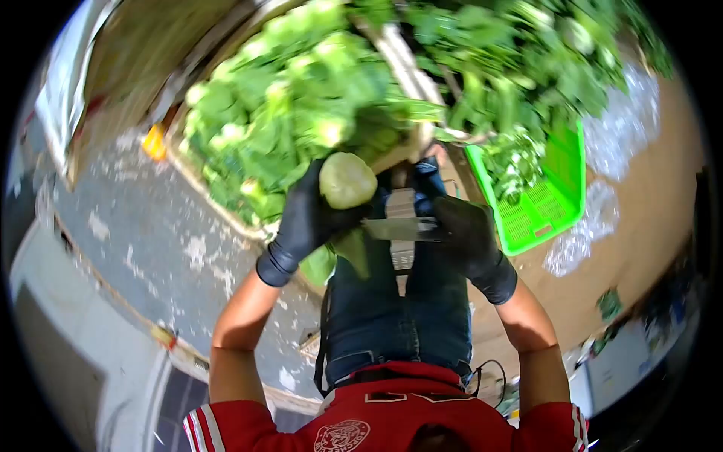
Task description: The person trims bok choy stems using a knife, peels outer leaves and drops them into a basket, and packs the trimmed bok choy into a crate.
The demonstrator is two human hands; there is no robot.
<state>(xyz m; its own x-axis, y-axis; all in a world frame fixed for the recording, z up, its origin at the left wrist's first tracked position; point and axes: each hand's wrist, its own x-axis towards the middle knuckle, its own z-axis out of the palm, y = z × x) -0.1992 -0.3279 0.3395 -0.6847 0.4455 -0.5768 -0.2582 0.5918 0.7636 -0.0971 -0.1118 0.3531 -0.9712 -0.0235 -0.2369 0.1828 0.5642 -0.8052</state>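
Observation:
Wearing a black glove, my left hand (310, 215) is closed round a leafy green vegetable (347, 181), its pale cut base facing up toward me. Some of its green leaves hang below the hand. In my right hand (465, 235), also gloved in black, is a knife (399, 229) with a broad flat blade. The blade points left and lies just below and right of the vegetable's base; whether they touch I cannot tell. My right fingers hide most of the handle.
Leafy greens (279, 113) fill a large crate beyond my left hand. More greens (520, 45) are heaped at the upper right. A bright green plastic basket (553, 203) holding some leaves stands right of my right hand, beside clear plastic bags (595, 226).

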